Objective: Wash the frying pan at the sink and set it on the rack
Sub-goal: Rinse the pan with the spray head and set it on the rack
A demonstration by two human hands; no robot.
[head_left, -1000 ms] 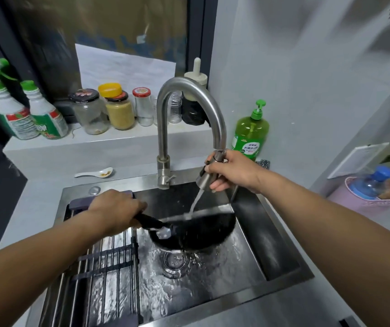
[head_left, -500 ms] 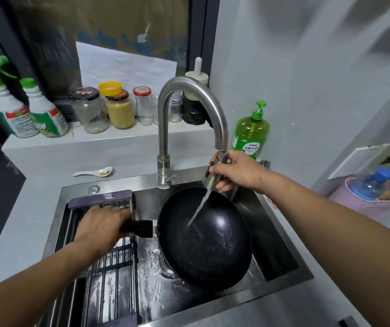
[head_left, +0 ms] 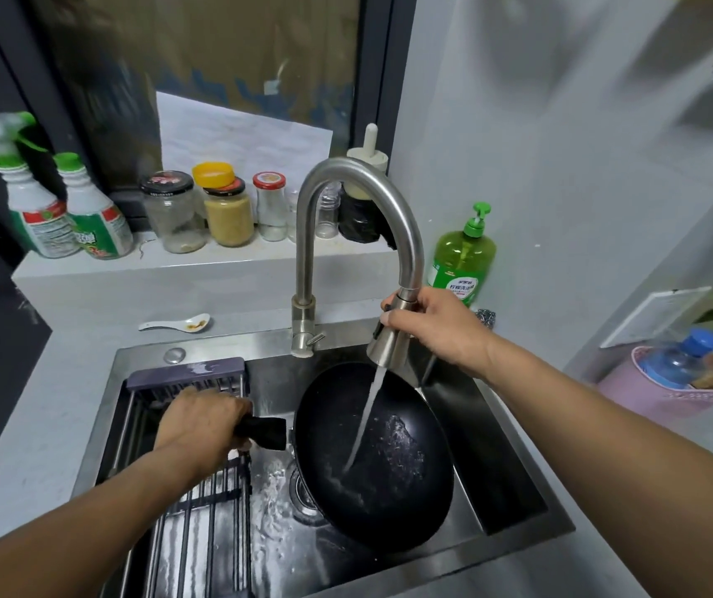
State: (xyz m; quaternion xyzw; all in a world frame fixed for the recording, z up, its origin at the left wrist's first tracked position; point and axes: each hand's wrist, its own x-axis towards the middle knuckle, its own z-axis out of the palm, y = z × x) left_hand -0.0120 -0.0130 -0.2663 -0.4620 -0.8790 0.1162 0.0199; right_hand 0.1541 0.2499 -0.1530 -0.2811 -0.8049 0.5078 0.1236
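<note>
The left hand (head_left: 199, 425) was grasping the black handle (head_left: 262, 431) of the frying pan (head_left: 389, 468), with the fingers curled around it. The pan was inside the steel sink (head_left: 514, 511), tilted so that its dark inner side faced up and toward the camera, and its lower edge was near the front wall of the sink. The right hand (head_left: 436, 328) was grasping the spray head (head_left: 389, 338) at the end of the curved faucet (head_left: 346, 183). A stream of water (head_left: 365, 418) was running from the spray head down into the pan, and wet drops were shining on the pan's surface.

The rack (head_left: 199, 533), made of metal bars with a purple end piece, was lying across the left part of the sink, under the left hand and forearm. The drain was partly visible under the left rim of the pan.

On the worktop (head_left: 44, 416) behind the sink, a white spoon (head_left: 175, 323) was lying. On the ledge above, there were two spray bottles (head_left: 65, 209) and several jars (head_left: 199, 213). A green soap bottle (head_left: 462, 256) was standing near the wall, just behind the right hand. At the right edge a pink basket (head_left: 665, 394) was holding a plastic bottle with a blue cap.
</note>
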